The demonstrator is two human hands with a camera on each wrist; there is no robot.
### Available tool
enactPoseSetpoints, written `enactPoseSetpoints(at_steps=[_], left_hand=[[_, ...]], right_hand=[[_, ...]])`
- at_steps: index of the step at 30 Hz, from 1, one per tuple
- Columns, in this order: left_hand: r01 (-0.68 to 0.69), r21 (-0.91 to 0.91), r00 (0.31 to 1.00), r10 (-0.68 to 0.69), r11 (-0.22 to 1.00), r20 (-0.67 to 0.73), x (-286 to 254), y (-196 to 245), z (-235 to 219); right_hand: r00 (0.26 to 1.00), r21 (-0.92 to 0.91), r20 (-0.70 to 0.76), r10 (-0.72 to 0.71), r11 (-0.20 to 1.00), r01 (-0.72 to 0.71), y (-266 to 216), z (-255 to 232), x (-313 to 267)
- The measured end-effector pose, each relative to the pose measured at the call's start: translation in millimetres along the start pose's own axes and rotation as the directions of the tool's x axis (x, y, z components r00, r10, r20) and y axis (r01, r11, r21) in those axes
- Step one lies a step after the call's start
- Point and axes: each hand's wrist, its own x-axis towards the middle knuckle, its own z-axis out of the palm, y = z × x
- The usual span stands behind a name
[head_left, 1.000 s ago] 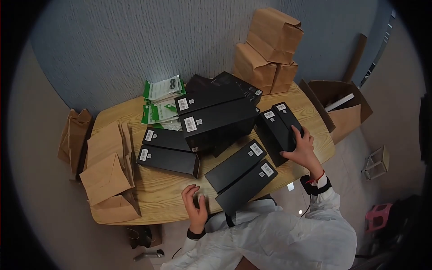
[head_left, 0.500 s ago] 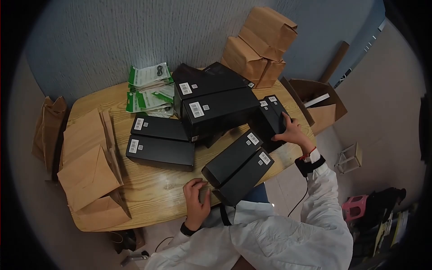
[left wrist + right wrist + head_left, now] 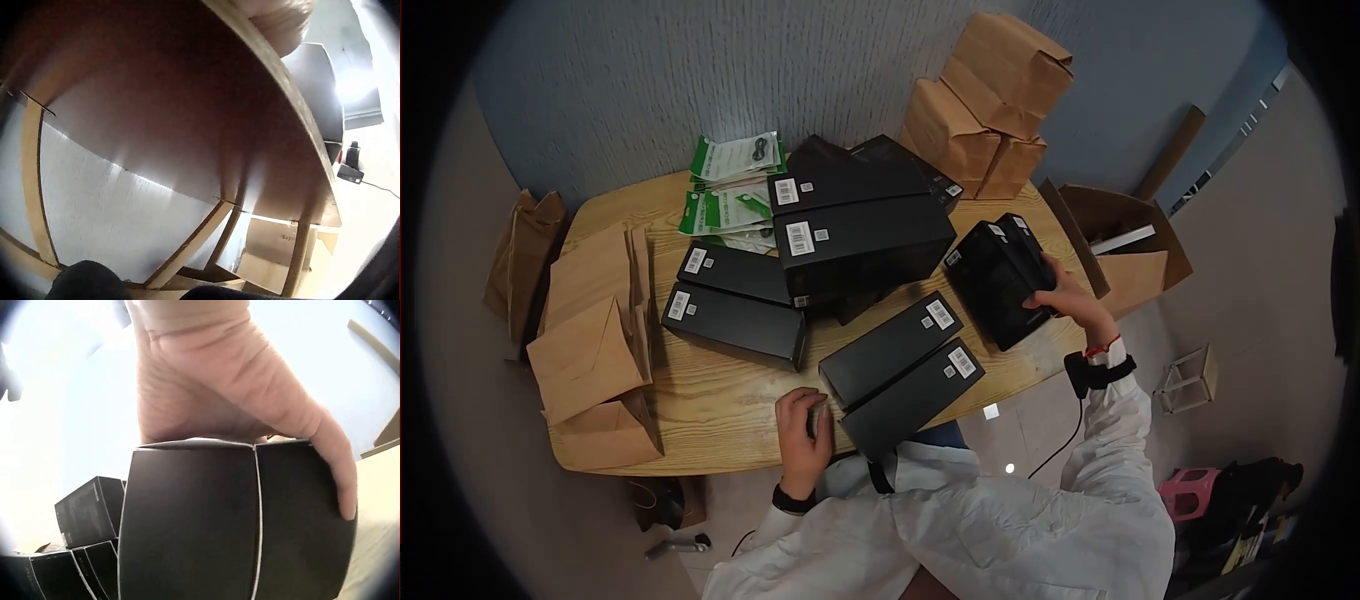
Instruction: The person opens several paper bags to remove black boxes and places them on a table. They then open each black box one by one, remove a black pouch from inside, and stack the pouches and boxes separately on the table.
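Right hand (image 3: 1072,301) clamped across two black boxes (image 3: 992,288), right of centre.
Judged step: handling this pair as one unit; the next move calls for even pressure, keeping both boxes together. Lower centre, nearest: left hand (image 3: 803,445), fingers loosely bent, thumb apart, gripping nothing, at the edge of the table (image 3: 725,410). Just beside it: front pair of boxes (image 3: 915,402), quantity two. Left of centre: left pair of boxes (image 3: 735,325), quantity two. Far left: flat paper bags (image 3: 590,340), overlapping, count indeterminate. Upper centre: two larger boxes (image 3: 870,243); others behind, partly hidden, uncounted. Beyond, upper left: green-and-white packets (image 3: 735,160), two piles. Upper right: three block-shaped paper bags (image 3: 995,85), one atop two.
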Motion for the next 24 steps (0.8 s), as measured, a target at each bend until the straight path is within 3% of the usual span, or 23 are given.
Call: enactPoseSetpoints(at_steps=[3, 5, 7, 9, 12, 13, 15, 19, 24], left_hand=[[-0.011, 0.075, 1.000, 0.010, 0.997, 0.008, 0.0, 0.0, 5.0], [0.011, 0.092, 1.000, -0.010, 0.996, -0.011, -0.2, -2.1, 7.8], [0.043, 0.101, 0.999, -0.042, 0.994, -0.013, 1.1, 3.8, 8.3], [0.062, 0.114, 0.998, -0.060, 0.992, -0.023, -0.7, 1.2, 9.3], [0.100, 0.095, 0.995, -0.099, 0.990, -0.015, -5.4, -6.3, 9.2], [0.100, 0.111, 0.995, -0.100, 0.989, -0.002, -5.4, -5.7, 8.8], [0.132, 0.093, 0.991, -0.132, 0.987, -0.007, -5.1, -2.0, 9.8], [0.196, 0.117, 0.981, -0.195, 0.974, -0.019, -5.6, -1.6, 11.0], [0.158, 0.212, 0.987, -0.150, 0.965, -0.051, -1.3, 3.1, 11.1]], right_hand=[[0.993, 0.141, 0.108, -0.041, 0.990, 0.026, 5.0, -20.9, 3.4], [0.988, 0.185, 0.155, -0.003, 0.982, -0.026, -0.3, -34.3, -1.6], [0.965, 0.335, 0.244, 0.099, 0.925, -0.180, 6.5, -44.3, 0.6], [0.955, 0.404, 0.277, 0.108, 0.889, -0.217, 34.5, -52.8, 10.6], [0.941, 0.666, 0.331, 0.070, 0.689, -0.286, 73.4, -53.4, 21.6], [0.938, 0.667, 0.338, 0.075, 0.684, -0.295, 82.6, -52.1, 23.6], [0.926, 0.798, 0.375, -0.049, 0.526, -0.295, 91.7, -48.9, 32.0], [0.917, 0.838, 0.394, -0.058, 0.431, -0.333, 98.5, -43.1, 57.6], [0.893, 0.817, 0.432, -0.125, 0.473, -0.329, 70.7, -40.1, 79.1]])
